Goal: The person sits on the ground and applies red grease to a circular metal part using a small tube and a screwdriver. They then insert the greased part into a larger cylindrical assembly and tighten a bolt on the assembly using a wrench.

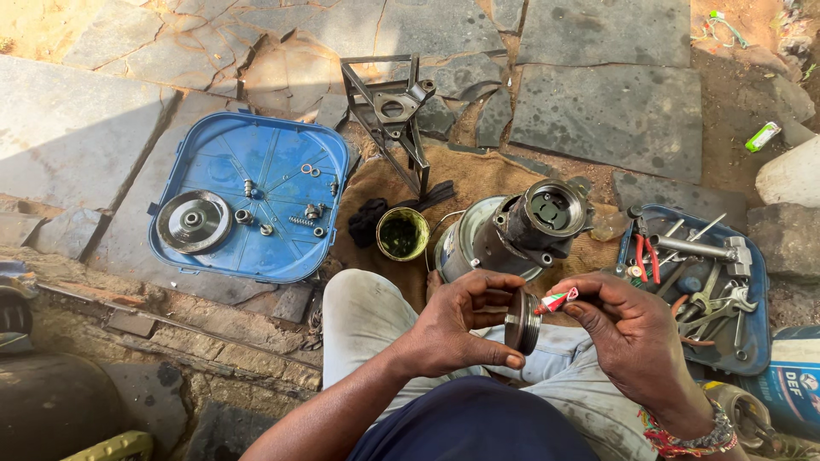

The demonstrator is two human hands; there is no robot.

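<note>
My left hand (457, 324) grips a round, ribbed metal ring part (522, 321) upright over my lap. My right hand (628, 329) pinches a small red-and-white tube (557, 300), its tip touching the top edge of the ring. Just beyond my hands a grey metal compressor-like body (512, 232) lies on brown sacking (478, 179), its open round end facing up and right.
A blue plastic lid (248, 201) at the left holds a metal pulley disc (193, 221), washers, a spring and bolts. A small green-stained tin (402, 233) stands beside the body. A blue tray of wrenches and red-handled pliers (696, 282) sits at right. A black metal stand (389, 111) rests farther back.
</note>
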